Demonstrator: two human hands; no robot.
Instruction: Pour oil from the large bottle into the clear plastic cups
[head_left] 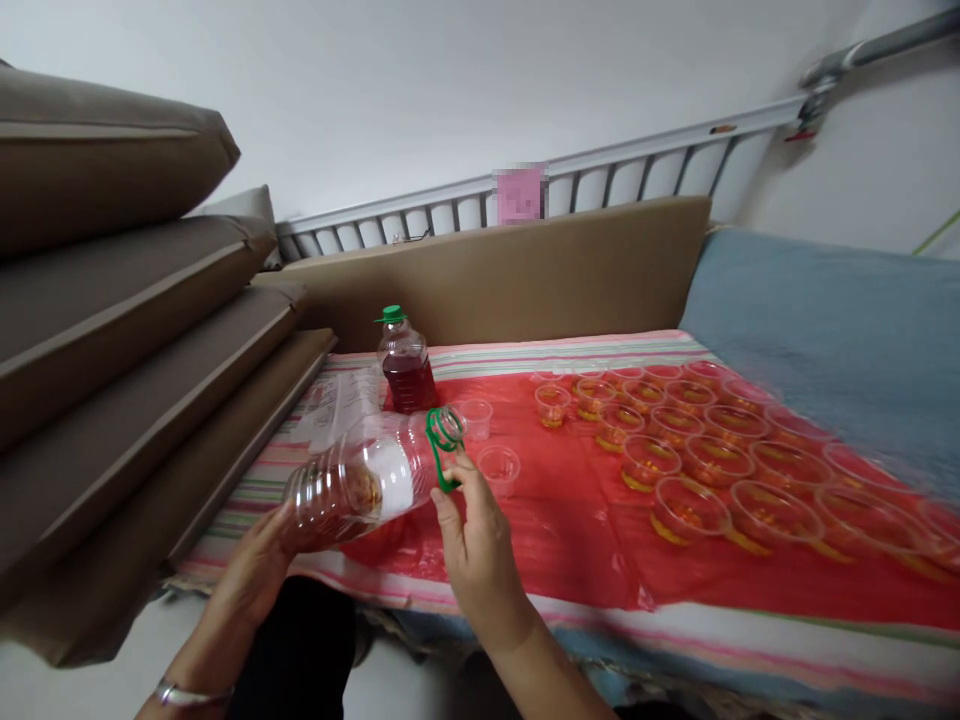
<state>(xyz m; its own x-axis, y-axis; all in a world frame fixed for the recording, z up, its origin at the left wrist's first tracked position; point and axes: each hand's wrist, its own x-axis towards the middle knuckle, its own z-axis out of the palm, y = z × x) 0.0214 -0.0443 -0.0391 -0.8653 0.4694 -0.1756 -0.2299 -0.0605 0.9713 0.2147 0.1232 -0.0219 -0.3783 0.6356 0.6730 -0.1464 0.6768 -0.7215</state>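
Note:
A large clear plastic bottle lies tilted in the air, its uncapped mouth toward the upper right. Some amber liquid sits low in its base. My left hand grips the base from below. At the neck, my right hand pinches the green handle. Just beyond the mouth stand two clear plastic cups, which look free of liquid. Rows of similar cups with yellowish contents cover the right side of the red plastic sheet.
A second bottle with dark red liquid and a green cap stands behind. Stacked brown cushions rise at the left. A brown panel backs the striped cloth; blue fabric borders the right. Behind is a radiator.

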